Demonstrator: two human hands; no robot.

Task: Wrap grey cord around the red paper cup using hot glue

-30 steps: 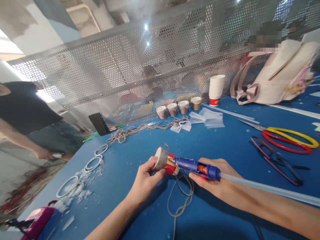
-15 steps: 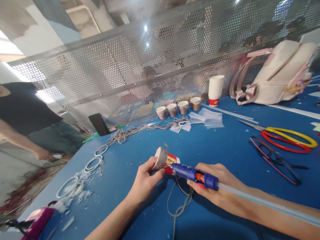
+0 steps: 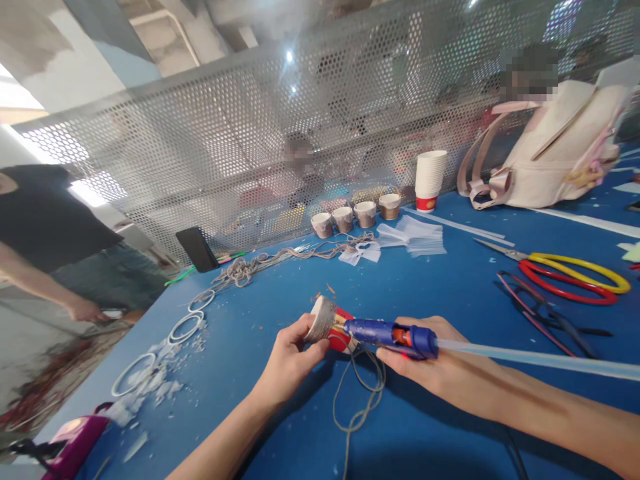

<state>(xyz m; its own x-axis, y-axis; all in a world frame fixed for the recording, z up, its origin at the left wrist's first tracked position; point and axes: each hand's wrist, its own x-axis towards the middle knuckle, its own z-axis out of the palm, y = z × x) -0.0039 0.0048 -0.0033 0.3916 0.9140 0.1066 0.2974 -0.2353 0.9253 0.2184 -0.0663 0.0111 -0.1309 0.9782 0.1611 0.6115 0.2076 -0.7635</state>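
Note:
My left hand (image 3: 291, 355) grips a paper cup (image 3: 341, 339), tilted on its side, with its white mouth toward the left. Grey cord is wound round the cup near its mouth, and the rest is red with a yellowish patch. A loose tail of grey cord (image 3: 358, 420) hangs below it in loops on the table. My right hand (image 3: 429, 357) is closed round a blue glue gun (image 3: 390, 335), its nozzle at the cup's side by the wound cord. A long clear glue stick (image 3: 537, 361) sticks out of the gun's back. My right fingers are partly hidden behind the gun.
Several cord-wrapped cups (image 3: 365, 215) and a stack of paper cups (image 3: 431, 180) stand by the perforated screen (image 3: 225, 147). Scissors (image 3: 575, 270), glasses (image 3: 545, 310) and a backpack (image 3: 545, 160) lie right. White rings (image 3: 134, 375), a phone (image 3: 197, 250) and a purple object (image 3: 75, 445) are left, near a standing person (image 3: 55, 213).
The glue gun has turned a little, its back end and glue stick rising, with my right hand following. The cup stays in my left hand almost unmoved.

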